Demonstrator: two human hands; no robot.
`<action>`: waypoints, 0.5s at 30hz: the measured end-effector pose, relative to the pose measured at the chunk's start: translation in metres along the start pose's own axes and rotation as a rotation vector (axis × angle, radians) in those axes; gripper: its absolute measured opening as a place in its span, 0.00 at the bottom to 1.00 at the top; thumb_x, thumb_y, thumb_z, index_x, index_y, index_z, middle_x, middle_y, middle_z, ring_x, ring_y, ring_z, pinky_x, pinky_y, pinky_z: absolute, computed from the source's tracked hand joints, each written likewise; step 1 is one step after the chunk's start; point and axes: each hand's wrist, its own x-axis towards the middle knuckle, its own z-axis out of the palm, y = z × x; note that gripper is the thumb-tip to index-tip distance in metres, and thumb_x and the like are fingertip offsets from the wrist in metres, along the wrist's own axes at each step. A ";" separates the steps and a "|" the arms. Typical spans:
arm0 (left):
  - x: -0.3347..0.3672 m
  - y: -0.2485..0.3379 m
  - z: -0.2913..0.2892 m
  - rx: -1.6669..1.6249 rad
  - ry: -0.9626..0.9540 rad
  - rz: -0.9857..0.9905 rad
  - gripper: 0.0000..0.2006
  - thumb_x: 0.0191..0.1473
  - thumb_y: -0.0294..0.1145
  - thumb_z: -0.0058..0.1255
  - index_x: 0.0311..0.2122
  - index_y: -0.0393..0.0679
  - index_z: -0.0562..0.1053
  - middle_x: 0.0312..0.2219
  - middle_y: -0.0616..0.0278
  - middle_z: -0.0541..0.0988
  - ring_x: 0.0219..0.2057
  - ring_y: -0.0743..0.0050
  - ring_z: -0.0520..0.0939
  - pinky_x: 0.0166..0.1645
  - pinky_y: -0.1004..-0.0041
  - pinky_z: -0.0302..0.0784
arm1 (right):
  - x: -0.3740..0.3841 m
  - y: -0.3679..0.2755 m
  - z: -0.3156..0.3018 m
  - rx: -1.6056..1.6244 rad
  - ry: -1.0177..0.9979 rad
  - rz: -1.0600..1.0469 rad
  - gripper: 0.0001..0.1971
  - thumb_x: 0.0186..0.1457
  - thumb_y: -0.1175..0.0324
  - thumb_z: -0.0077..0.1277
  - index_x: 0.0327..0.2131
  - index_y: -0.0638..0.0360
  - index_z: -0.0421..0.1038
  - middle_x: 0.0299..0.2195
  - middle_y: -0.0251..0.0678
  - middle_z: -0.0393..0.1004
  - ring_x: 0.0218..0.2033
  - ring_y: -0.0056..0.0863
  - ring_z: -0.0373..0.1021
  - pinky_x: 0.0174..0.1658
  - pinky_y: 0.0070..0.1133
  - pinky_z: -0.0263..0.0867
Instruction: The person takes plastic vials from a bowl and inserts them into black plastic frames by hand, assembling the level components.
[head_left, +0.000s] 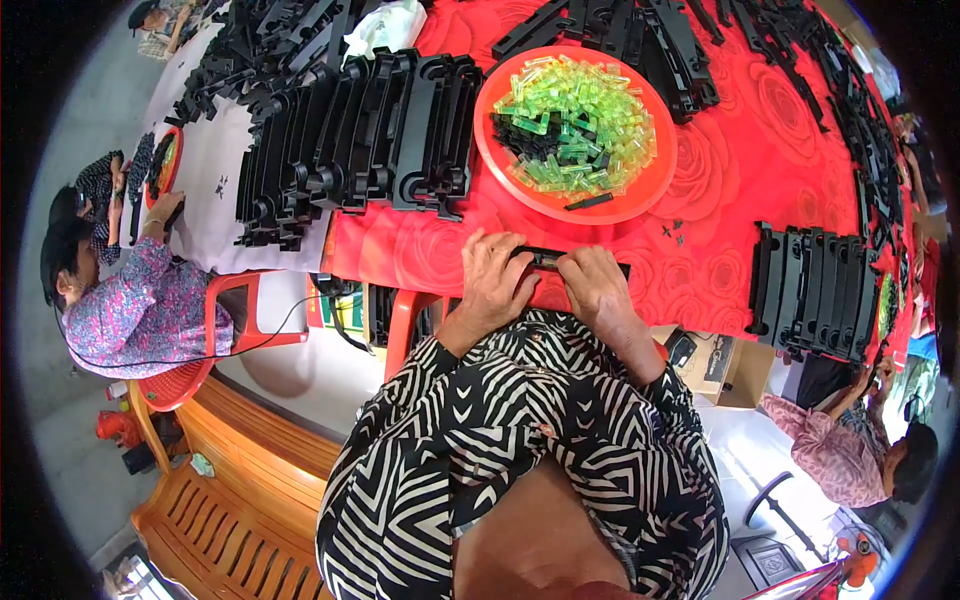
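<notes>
One left hand [492, 282] and one right hand [599, 286] hold one black strip [545, 258]

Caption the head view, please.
Left hand and right hand hold a long black plastic strip near a round red basin.

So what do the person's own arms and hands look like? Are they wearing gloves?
No gloves: the left hand and right hand are bare. The left sleeve and right sleeve match, black with whitish zigzags and nested angular stripes. Both end before the wrists.
</notes>
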 end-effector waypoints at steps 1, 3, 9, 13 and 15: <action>0.000 0.000 0.000 0.001 -0.009 0.000 0.19 0.38 0.30 0.62 0.39 0.40 0.73 0.46 0.54 0.71 0.48 0.52 0.71 0.57 0.49 0.58 | -0.001 -0.001 0.001 0.008 -0.005 0.015 0.10 0.43 0.80 0.53 0.33 0.63 0.69 0.30 0.41 0.68 0.31 0.39 0.66 0.35 0.29 0.62; 0.001 0.000 0.000 0.001 -0.018 -0.001 0.18 0.40 0.31 0.60 0.39 0.40 0.73 0.45 0.54 0.71 0.49 0.52 0.70 0.58 0.48 0.55 | -0.003 -0.002 0.004 0.018 -0.011 0.030 0.10 0.43 0.80 0.52 0.34 0.64 0.70 0.31 0.42 0.68 0.32 0.39 0.66 0.36 0.30 0.63; 0.010 0.003 -0.001 0.044 -0.070 0.016 0.17 0.40 0.33 0.62 0.38 0.43 0.74 0.46 0.56 0.71 0.53 0.52 0.68 0.60 0.46 0.52 | -0.009 -0.001 0.009 0.168 0.019 0.070 0.13 0.46 0.78 0.47 0.39 0.66 0.69 0.35 0.45 0.67 0.37 0.42 0.66 0.42 0.31 0.64; 0.015 0.004 0.008 0.029 -0.106 0.064 0.16 0.40 0.35 0.60 0.37 0.43 0.74 0.46 0.54 0.70 0.53 0.51 0.67 0.59 0.43 0.52 | -0.014 -0.005 0.013 0.182 0.008 0.130 0.15 0.46 0.79 0.49 0.41 0.66 0.70 0.36 0.45 0.68 0.39 0.42 0.67 0.44 0.31 0.65; 0.015 0.003 0.011 0.033 -0.118 0.074 0.15 0.41 0.35 0.60 0.36 0.43 0.74 0.45 0.54 0.70 0.53 0.51 0.67 0.59 0.43 0.52 | -0.014 -0.007 0.014 0.140 0.037 0.114 0.15 0.45 0.80 0.51 0.41 0.66 0.70 0.36 0.44 0.69 0.38 0.41 0.68 0.43 0.30 0.65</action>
